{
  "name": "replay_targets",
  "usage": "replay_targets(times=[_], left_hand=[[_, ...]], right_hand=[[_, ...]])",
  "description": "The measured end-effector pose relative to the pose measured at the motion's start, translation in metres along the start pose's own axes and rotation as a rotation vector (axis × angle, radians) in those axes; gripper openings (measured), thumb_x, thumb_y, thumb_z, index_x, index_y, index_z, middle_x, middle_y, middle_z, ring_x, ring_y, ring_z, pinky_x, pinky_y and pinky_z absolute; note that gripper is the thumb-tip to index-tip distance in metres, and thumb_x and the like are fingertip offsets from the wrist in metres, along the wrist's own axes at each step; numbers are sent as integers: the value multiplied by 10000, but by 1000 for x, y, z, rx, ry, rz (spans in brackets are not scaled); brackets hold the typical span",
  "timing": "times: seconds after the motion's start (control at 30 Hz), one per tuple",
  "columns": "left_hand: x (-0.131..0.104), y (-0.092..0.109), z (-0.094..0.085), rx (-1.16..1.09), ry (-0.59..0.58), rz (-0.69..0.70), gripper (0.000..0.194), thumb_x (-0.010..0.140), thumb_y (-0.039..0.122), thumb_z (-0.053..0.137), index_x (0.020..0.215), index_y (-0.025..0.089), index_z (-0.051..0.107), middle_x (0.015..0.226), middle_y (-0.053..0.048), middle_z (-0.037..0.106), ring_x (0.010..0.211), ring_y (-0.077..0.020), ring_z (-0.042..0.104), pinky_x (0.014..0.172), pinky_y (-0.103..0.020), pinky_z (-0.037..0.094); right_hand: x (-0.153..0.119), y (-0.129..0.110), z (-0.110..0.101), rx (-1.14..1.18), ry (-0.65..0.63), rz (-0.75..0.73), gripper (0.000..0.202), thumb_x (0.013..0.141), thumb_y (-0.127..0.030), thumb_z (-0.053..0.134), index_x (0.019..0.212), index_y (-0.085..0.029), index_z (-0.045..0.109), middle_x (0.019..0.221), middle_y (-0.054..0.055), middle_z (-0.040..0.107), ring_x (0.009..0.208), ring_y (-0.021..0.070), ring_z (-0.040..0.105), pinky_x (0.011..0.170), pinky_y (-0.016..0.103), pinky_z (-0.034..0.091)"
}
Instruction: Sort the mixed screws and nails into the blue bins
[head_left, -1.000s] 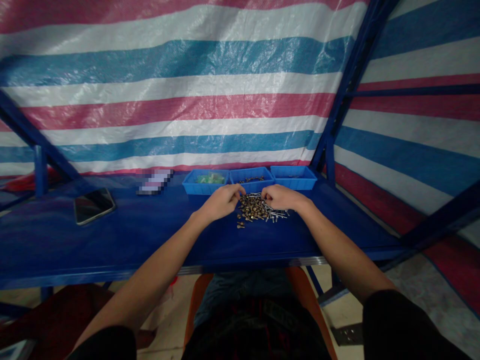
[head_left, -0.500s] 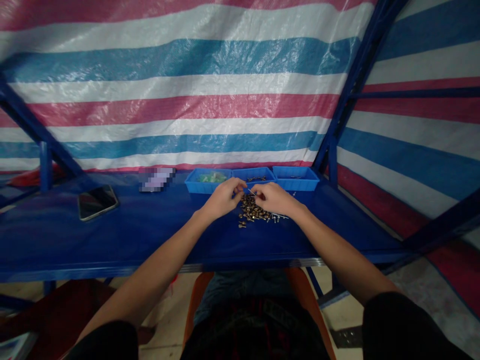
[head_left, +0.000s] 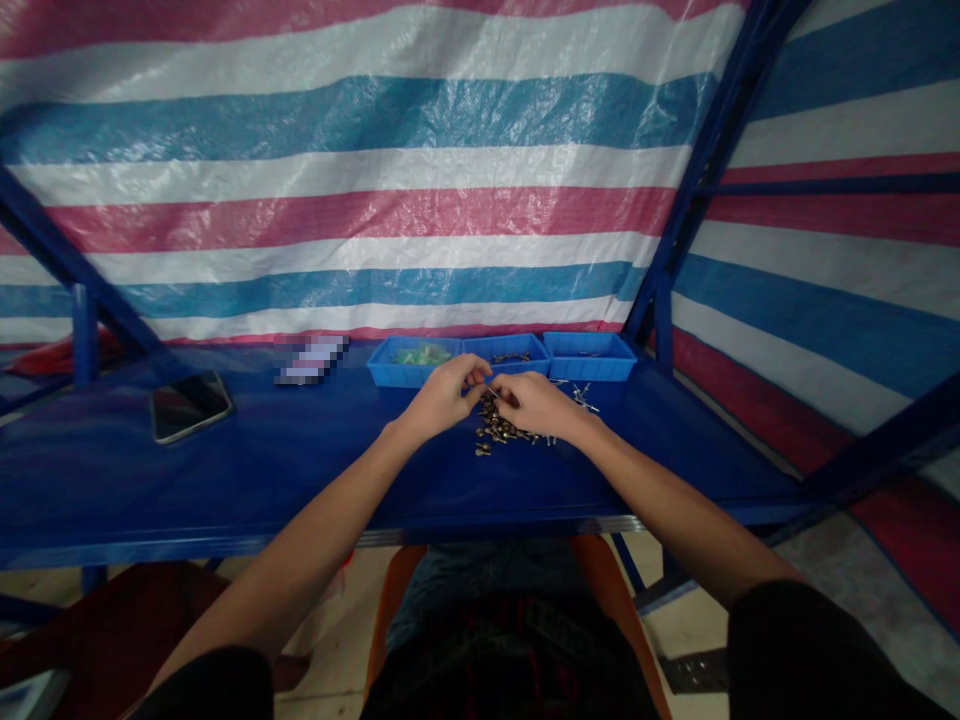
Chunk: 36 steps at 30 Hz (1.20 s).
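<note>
My left hand (head_left: 448, 395) and my right hand (head_left: 541, 402) meet above a pile of small brass-coloured metal parts (head_left: 501, 430), fingertips a short gap apart. A thin silvery pin (head_left: 491, 391) spans that gap, its right end pinched by my right fingers. My left thumb and fingers are curled together near the pin's other end; whatever is between them is too small to make out. Several thin silvery pins (head_left: 583, 398) lie loose beyond my right hand, which partly covers the pile.
Three blue bins stand behind my hands: a left bin (head_left: 384, 376) with greenish-clear contents, a middle bin (head_left: 534, 345) with small metal parts, and a right bin (head_left: 600, 372) with a few thin pieces. A phone (head_left: 191, 405) lies at left on the blue table (head_left: 300, 470).
My right hand has moved slightly left and down, closer to my left hand, with the pin. More of the loose pins to its right now show. My left hand has barely moved.
</note>
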<state>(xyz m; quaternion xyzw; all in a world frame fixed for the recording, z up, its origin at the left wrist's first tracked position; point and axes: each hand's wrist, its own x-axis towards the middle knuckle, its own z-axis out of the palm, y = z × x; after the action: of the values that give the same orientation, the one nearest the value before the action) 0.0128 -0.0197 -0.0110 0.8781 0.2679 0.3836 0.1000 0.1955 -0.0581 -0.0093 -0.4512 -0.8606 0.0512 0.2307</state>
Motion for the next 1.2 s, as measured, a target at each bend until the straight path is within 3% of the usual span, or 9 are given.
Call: replay_targets(times=[0.4, 0.77, 1.0, 1.2], left_hand=[[0, 2, -1, -75, -26, -53, 144, 759, 87, 519, 881, 150, 563, 734, 0, 604, 638, -103, 564, 624, -226, 473], [-1, -3, -3, -70, -150, -26, 142, 778, 79, 513, 877, 160, 576, 758, -8, 631, 670, -125, 594, 645, -246, 477], [1, 3, -1, 19, 73, -6, 138, 789, 77, 533, 889, 158, 584, 804, -29, 604, 723, -136, 581, 676, -262, 482], [1, 7, -1, 11, 153, -33, 88, 784, 117, 577, 858, 163, 587, 773, -9, 626, 694, -124, 596, 669, -244, 488]], right_hand=[[0, -1, 3, -10, 28, -16, 99, 787, -131, 488, 785, -170, 579, 610, -9, 583, 566, 113, 501, 562, 223, 278], [-2, -2, 2, -65, -12, -38, 104, 797, -132, 506, 734, -166, 581, 645, 18, 605, 606, 130, 514, 581, 233, 276], [0, -5, -3, 30, 80, 14, 152, 816, -147, 505, 912, -147, 623, 630, -6, 587, 571, 112, 490, 586, 220, 296], [2, -4, 1, 30, 94, 35, 177, 815, -154, 508, 944, -146, 629, 619, -7, 585, 570, 117, 497, 578, 225, 294]])
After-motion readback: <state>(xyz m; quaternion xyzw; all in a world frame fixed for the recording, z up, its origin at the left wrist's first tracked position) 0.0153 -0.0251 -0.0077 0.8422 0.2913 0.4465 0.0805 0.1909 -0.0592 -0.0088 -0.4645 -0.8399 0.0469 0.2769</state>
